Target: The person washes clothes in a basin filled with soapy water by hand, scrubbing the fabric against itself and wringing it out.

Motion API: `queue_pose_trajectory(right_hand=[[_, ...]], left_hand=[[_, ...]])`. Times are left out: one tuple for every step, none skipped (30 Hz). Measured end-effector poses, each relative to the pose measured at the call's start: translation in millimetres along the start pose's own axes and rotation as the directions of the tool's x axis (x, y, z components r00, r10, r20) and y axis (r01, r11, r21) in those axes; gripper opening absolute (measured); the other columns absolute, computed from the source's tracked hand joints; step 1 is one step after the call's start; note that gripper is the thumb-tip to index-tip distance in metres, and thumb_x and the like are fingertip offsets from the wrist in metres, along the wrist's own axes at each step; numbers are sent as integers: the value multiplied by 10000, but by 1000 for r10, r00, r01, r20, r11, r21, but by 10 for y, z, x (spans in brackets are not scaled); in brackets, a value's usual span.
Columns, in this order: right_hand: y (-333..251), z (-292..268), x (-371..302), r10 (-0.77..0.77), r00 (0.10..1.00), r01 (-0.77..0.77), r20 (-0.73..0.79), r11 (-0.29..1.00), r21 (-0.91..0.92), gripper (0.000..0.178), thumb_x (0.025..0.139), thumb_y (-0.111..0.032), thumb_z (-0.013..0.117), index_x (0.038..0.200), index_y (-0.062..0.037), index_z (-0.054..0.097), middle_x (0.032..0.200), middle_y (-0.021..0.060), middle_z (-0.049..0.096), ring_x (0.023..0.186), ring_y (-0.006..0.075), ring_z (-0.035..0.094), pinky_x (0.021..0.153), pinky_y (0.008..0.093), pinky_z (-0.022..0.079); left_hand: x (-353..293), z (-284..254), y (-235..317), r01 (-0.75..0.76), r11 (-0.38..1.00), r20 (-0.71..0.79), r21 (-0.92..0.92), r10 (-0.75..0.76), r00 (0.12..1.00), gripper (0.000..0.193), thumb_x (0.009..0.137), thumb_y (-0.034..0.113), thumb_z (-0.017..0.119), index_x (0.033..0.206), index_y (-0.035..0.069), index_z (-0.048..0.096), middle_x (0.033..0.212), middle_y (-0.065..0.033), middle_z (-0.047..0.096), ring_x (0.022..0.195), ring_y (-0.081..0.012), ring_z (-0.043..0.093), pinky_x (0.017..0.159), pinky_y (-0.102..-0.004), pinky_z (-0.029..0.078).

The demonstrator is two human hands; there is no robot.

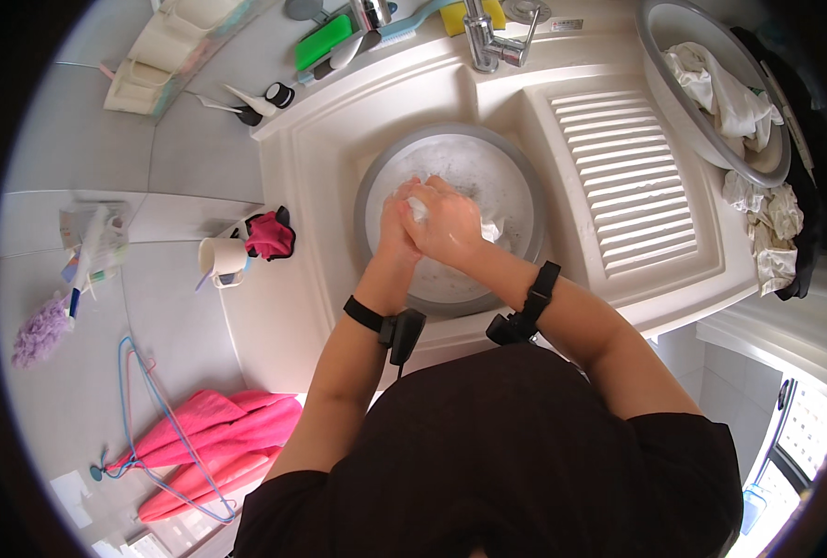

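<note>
Both hands are closed together over a round basin (369, 186) with a grey rim, which sits in the sink and holds cloudy, sudsy water. My left hand (398, 232) presses against my right hand (452, 223), and their fingers wrap around a wet white cloth (418, 210). Only a small piece of it shows between the hands, with another white bit beside my right hand; most is hidden by fingers and palms. Water glistens on the skin.
A ribbed washboard (622, 177) is moulded into the sink's right side. Beyond it stands a grey-rimmed tub (650, 56) with white clothes. A chrome tap (484, 42), green brush (324, 43) and yellow sponge (460, 17) line the back. A cup (220, 259) stands at left.
</note>
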State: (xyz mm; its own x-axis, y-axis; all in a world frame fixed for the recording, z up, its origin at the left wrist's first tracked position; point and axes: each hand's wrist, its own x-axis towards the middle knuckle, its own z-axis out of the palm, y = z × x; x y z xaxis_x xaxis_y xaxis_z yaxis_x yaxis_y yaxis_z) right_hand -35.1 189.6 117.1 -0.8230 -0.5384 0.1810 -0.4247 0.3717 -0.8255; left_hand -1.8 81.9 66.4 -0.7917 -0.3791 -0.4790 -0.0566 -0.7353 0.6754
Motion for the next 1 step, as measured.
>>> queue_pose_trajectory(right_hand=[[-2, -17, -10, 19, 999, -19, 34, 1000, -14, 307, 786, -355, 641, 945, -93, 636, 944, 101, 582, 749, 322, 600, 613, 392, 492]], left_hand=[[-5, -10, -27, 6, 1000, -3, -2, -6, 1000, 303, 880, 321, 574, 1011, 52, 528, 932, -75, 566, 845, -191, 574, 670, -343, 501]])
